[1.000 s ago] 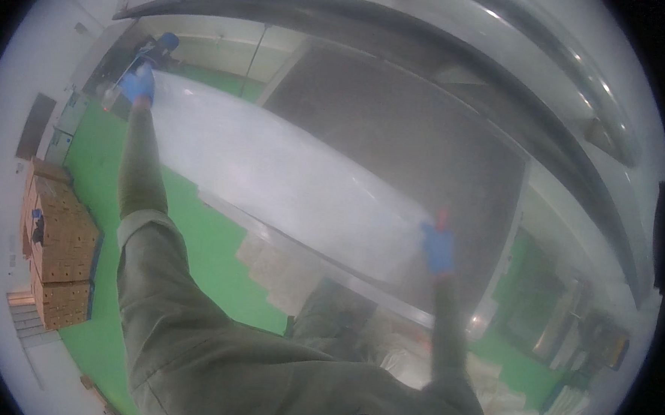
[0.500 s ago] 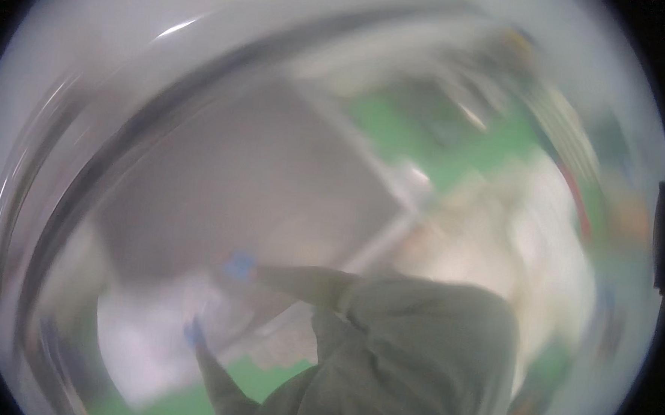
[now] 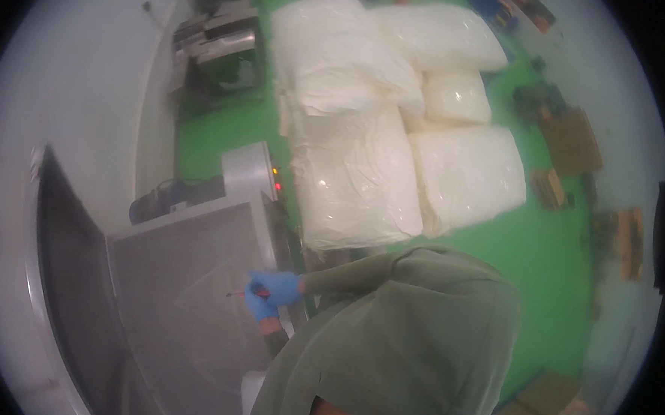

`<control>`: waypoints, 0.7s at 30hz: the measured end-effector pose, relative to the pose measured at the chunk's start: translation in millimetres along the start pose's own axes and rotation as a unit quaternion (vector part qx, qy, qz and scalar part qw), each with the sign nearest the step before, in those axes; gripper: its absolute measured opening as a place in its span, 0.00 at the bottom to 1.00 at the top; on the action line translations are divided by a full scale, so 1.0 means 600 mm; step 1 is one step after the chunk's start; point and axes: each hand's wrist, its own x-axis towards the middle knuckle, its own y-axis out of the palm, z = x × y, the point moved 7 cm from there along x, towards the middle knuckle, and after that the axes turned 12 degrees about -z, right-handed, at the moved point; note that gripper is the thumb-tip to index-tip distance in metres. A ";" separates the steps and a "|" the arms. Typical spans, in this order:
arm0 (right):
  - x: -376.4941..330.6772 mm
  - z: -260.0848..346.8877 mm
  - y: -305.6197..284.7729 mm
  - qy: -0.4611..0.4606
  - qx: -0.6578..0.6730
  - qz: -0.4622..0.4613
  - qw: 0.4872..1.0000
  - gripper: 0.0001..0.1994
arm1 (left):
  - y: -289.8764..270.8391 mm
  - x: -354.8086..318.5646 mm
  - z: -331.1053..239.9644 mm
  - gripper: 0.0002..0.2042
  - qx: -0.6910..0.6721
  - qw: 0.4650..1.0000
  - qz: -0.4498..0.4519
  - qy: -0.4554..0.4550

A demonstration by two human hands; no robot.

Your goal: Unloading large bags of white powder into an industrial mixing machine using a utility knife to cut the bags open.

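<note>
My blue-gloved right hand [image 3: 285, 286] and blue-gloved left hand [image 3: 260, 307] meet over a grey metal surface [image 3: 186, 275]. Between them is a small tool with a dark reddish handle [image 3: 259, 289], and its thin tip [image 3: 231, 295] sticks out to the left. It looks like a screwdriver, though its exact kind is too small to make out. The fingers of both hands are closed about the handle. A white piece [image 3: 252, 387] shows at the surface's near edge, partly hidden by my sleeve.
Large bundles wrapped in clear film [image 3: 356, 179] stand on the green floor [image 3: 546, 294]. A metal box with lit buttons [image 3: 249, 169] adjoins the surface's far end. A raised metal panel [image 3: 73, 284] borders it on the left. Cardboard boxes [image 3: 570, 141] lie at the right.
The view has swung round from a blur, bringing the wrapped bundles into sight. My hands were apart, the left over something white; now they are together at the small tool.
</note>
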 end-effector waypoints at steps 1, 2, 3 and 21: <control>-0.022 -0.018 -0.053 0.014 0.021 -0.022 0.999 0.28 | 0.039 0.001 0.011 0.12 0.033 0.999 -0.007 -0.017; -0.048 -0.058 -0.110 0.010 0.000 -0.151 0.989 0.28 | 0.069 -0.006 0.013 0.12 0.052 0.998 -0.002 -0.017; -0.114 -0.107 -0.146 0.015 -0.024 -0.264 0.964 0.28 | 0.072 -0.035 0.041 0.12 0.036 0.999 0.012 -0.031; 0.018 -0.038 -0.685 -0.113 -0.501 -0.411 0.753 0.47 | 0.161 -0.178 0.172 0.18 -0.011 0.998 -0.001 -0.054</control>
